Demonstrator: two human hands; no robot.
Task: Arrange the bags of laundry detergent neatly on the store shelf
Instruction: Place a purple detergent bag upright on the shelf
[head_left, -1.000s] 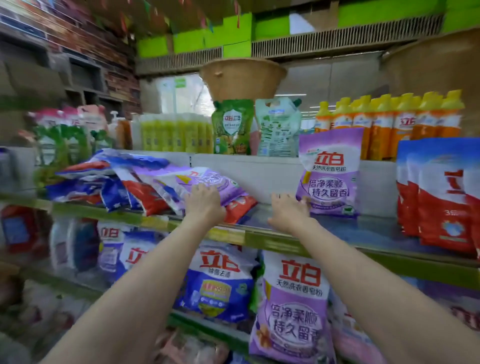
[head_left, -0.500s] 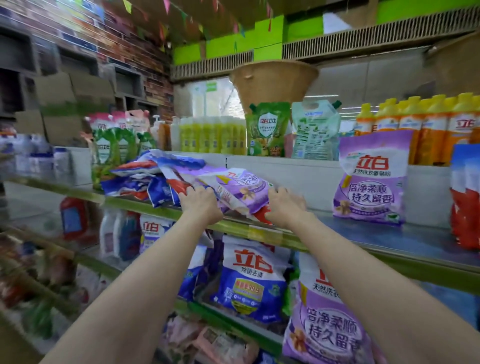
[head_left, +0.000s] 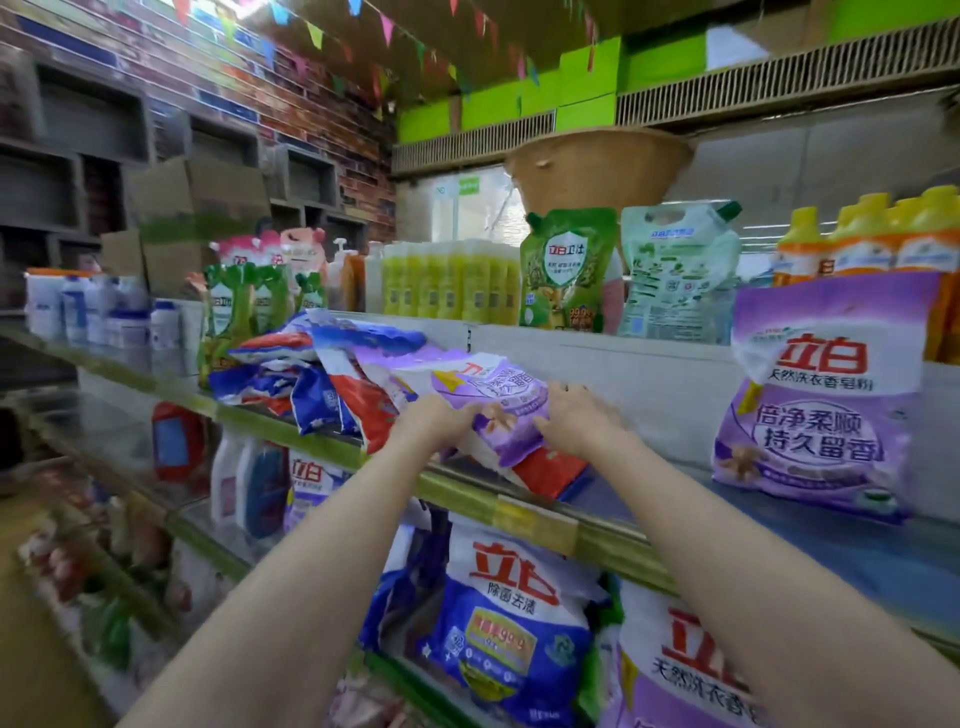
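A purple detergent bag (head_left: 498, 410) is seen lying tilted on top of a slumped pile of bags (head_left: 332, 384) on the shelf (head_left: 535, 512), near its front edge. The bag is gripped at both lower corners: the left hand (head_left: 434, 423) is curled round its near-left edge, and the right hand (head_left: 576, 421) is laid on its right side with fingers bent over the edge. Red-and-blue bags are seen under and to the left of it, overlapping one another, and a red bag corner (head_left: 550, 470) is seen sticking out just beneath the held bag.

To the right, well apart from the pile, a second purple bag (head_left: 821, 395) is stood upright against the white back panel (head_left: 649, 384). On the level behind and above, a green pouch (head_left: 566, 270), a pale pouch (head_left: 675, 270), yellow-green bottles (head_left: 452, 280) and orange bottles (head_left: 872, 239) are lined up. On the shelf below, a blue-and-white bag (head_left: 514, 623) and another purple bag (head_left: 691, 675) are stood. A woven basket (head_left: 597, 166) is seen far behind the pouches.
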